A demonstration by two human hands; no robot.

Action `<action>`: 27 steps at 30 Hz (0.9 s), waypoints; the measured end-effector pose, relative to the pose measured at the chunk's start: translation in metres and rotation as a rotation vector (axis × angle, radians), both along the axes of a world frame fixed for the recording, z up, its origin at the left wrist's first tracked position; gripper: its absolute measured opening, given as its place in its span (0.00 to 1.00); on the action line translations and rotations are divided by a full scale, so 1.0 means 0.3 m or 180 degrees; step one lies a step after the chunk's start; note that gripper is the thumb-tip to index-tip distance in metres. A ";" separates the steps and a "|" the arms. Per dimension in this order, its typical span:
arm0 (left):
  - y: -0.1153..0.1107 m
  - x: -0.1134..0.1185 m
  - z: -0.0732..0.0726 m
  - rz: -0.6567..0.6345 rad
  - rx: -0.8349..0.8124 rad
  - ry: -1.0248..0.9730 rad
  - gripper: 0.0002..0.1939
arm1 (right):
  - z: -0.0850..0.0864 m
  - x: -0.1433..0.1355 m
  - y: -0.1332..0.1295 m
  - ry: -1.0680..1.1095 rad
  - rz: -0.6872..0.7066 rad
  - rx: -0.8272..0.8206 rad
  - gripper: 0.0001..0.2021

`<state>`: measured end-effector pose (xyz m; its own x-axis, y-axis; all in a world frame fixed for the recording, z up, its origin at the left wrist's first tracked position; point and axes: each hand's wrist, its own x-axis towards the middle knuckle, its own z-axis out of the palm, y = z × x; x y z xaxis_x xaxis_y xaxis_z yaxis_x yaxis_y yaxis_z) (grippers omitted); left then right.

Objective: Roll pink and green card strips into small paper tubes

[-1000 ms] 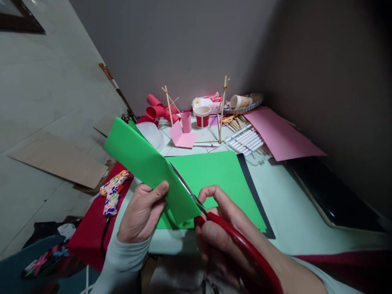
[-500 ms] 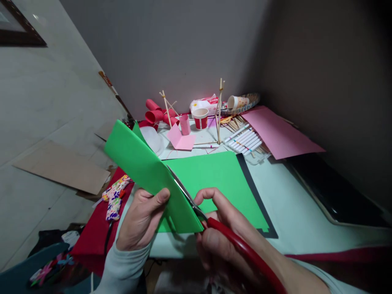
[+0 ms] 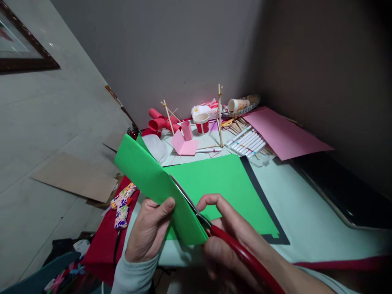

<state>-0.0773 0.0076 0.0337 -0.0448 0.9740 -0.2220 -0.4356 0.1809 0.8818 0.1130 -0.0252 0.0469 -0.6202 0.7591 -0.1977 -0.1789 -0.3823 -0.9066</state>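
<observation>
My left hand pinches a folded sheet of green paper, thumb on the near face, holding it tilted above the table. My right hand is closed around the red handles of a pair of scissors. The scissors' blades lie along the right edge of the folded paper, pointing up and left; I cannot tell how far the paper is between them. Beneath, a stack of green paper lies flat on a black sheet.
Behind stand a red-and-white paper cup, folded pink paper, red paper rolls and tied sticks. Right are markers, a pink sheet and a black glossy object. A flower-patterned glue gun lies left.
The view has shifted, so the whole scene sits slightly lower and further right. Both hands keep their hold, with the scissors still along the paper's edge.
</observation>
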 end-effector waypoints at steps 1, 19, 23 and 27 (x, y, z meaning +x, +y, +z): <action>0.000 0.000 -0.003 0.0038 -0.0003 0.0011 0.17 | 0.000 -0.002 0.000 0.0002 0.0009 -0.0030 0.35; 0.010 -0.006 -0.020 -0.0078 0.0075 0.0027 0.16 | -0.017 -0.008 0.013 0.0004 -0.0260 0.0337 0.35; 0.011 -0.006 -0.027 -0.0139 0.0099 -0.0011 0.14 | -0.040 -0.008 0.003 -0.0086 -0.0319 0.0424 0.33; 0.014 -0.009 -0.030 -0.0147 0.0091 0.0026 0.14 | -0.053 -0.003 0.015 -0.0096 -0.0221 0.0525 0.32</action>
